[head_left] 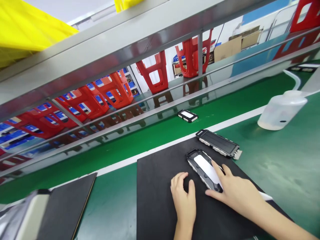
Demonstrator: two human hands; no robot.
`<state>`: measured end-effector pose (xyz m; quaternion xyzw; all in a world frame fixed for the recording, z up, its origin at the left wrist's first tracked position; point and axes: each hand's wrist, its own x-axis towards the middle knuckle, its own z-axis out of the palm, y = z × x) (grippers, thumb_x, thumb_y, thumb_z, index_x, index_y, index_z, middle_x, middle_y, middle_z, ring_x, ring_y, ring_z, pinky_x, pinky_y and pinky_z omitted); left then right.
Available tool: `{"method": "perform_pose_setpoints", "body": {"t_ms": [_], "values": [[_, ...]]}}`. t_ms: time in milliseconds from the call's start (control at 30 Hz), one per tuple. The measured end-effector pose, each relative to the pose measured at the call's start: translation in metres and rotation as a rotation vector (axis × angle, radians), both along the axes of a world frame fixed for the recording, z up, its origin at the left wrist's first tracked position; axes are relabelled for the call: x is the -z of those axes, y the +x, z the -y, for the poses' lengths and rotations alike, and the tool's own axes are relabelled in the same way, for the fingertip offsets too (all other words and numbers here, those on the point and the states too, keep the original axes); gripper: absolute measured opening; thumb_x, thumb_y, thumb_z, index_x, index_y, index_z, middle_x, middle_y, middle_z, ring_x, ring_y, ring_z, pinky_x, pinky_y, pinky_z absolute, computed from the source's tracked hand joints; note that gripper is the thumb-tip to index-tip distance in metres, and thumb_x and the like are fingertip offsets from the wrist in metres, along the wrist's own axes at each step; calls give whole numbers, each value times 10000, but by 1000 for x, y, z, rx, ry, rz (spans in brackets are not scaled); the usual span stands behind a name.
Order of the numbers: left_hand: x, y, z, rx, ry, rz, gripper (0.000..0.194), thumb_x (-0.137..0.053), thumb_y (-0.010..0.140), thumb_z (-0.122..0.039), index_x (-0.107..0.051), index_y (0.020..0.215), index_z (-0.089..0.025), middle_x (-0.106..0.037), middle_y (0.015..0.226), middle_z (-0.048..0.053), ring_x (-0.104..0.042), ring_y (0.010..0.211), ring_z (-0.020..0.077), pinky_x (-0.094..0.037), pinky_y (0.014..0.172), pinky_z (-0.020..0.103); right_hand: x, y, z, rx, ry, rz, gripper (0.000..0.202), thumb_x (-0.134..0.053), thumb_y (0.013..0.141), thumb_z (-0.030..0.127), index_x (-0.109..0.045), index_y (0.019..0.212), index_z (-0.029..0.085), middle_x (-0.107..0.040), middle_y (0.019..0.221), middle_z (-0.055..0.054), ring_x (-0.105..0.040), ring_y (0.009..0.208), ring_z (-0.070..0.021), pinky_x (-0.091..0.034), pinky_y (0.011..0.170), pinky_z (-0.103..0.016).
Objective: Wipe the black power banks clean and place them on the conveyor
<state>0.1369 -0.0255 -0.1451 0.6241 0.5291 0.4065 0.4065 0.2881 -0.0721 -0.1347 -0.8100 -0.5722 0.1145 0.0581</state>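
Observation:
A black rugged device with a white panel [205,166] lies on the black mat [157,186]. Over its near right end is my right hand [228,185], thumb on one side and fingers on the other, gripping it. My left hand [183,196] rests on the mat just left of the device, fingers curved and apart, holding nothing. Behind the gripped device lies a second dark device [218,143], with a pale flap sticking out at its right end. Part of a white object [265,196] shows beneath my right wrist.
A third device [187,115] lies on the green belt [120,143]. At the right stands a translucent squeeze bottle [281,110] with a bent spout. Another dark board [67,203] is at the left. A metal beam [125,43] crosses above, with red stools [156,73] beyond.

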Motion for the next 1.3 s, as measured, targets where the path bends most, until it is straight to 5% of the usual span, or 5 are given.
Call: {"method": "perform_pose_setpoints", "body": {"t_ms": [367, 633, 800, 1133, 1300], "values": [[-16, 21, 23, 124, -528, 532, 651, -387, 856, -613, -553, 1235, -111, -599, 1224, 172, -541, 1158, 297, -374, 1007, 428, -6, -7, 14, 66, 143, -142, 779, -576, 702, 440, -405, 1390, 117, -688, 1043, -148, -689, 843, -316, -550, 692, -402], [-52, 5, 26, 329, -728, 1206, 892, -234, 770, -789, -659, 1125, -89, -700, 1049, 153, -633, 1001, 287, -426, 956, 391, -11, -22, 48, -232, 626, -601, 547, -570, 802, 386, -438, 1323, 284, -628, 1242, -36, -650, 1035, -246, -561, 798, -321], [-87, -14, 20, 486, -688, 1223, 1032, -159, 710, -849, -639, 1139, -42, -702, 979, 170, -654, 876, 246, -482, 826, 341, -14, 11, 22, -196, 622, -434, 301, -394, 929, 388, -653, 935, 235, -727, 851, -41, -693, 718, -206, -545, 627, -296], [-99, -20, 19, 577, -568, 1018, 1071, -245, 572, -924, -643, 1102, -83, -653, 955, 186, -608, 924, 333, -454, 859, 448, 42, 14, 4, -546, 501, -173, 394, -566, 786, 320, -628, 1173, 286, -639, 1221, -99, -501, 1210, -374, -353, 936, -663], [-101, -22, 18, 577, -576, 963, 1059, -336, 561, -915, -638, 1129, -72, -679, 966, 188, -613, 979, 363, -423, 932, 484, -6, 8, 14, -356, 890, -227, 413, -399, 923, 268, -461, 1331, 280, -493, 1383, -100, -478, 1240, -314, -411, 935, -528]]}}
